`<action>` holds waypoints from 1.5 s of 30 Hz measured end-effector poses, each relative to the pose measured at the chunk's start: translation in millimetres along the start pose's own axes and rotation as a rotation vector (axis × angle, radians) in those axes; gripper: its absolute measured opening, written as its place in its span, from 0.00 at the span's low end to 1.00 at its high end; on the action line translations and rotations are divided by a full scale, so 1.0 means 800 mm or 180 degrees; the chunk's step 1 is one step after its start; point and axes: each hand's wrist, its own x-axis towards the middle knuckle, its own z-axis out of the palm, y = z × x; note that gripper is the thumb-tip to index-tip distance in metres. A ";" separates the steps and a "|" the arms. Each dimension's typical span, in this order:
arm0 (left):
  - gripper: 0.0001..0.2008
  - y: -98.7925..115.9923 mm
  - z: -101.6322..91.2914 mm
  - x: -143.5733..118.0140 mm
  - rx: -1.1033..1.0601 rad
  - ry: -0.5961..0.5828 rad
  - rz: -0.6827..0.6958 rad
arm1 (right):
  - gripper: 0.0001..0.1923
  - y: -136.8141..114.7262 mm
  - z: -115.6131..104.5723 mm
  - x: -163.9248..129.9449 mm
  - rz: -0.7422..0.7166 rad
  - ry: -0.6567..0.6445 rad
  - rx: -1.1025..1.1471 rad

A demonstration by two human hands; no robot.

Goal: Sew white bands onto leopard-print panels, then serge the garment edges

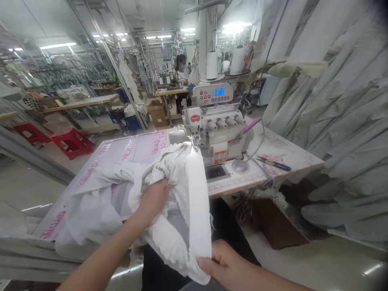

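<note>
A pale garment spreads over the left of the sewing table, its opening facing me. Along the opening runs a wide white elastic band, its far end under the presser foot area of the overlock sewing machine. My right hand pinches the near end of the band together with the cloth, thumb on top. Inside the opening, my left hand is closed on gathered cloth of the garment; its fingertips are partly hidden by folds.
Thread snips lie on the table's right side. Pale cloth pieces hang at the right. Thread cones stand behind the machine. Red stools are on the floor at left. A masked person sits at another machine farther back.
</note>
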 end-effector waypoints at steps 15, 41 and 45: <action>0.15 -0.013 -0.075 0.072 -0.0107 0.1555 0.0050 | 0.26 0.012 -0.057 0.049 0.0027 0.0284 0.0321; 0.32 0.081 -0.041 0.068 0.0228 0.0107 0.1258 | 0.24 -0.042 -0.135 0.176 0.0171 0.0978 0.1146; 0.30 0.081 -0.021 0.059 0.0549 0.0041 0.1328 | 0.16 -0.055 -0.141 0.147 -0.0077 0.0944 0.0642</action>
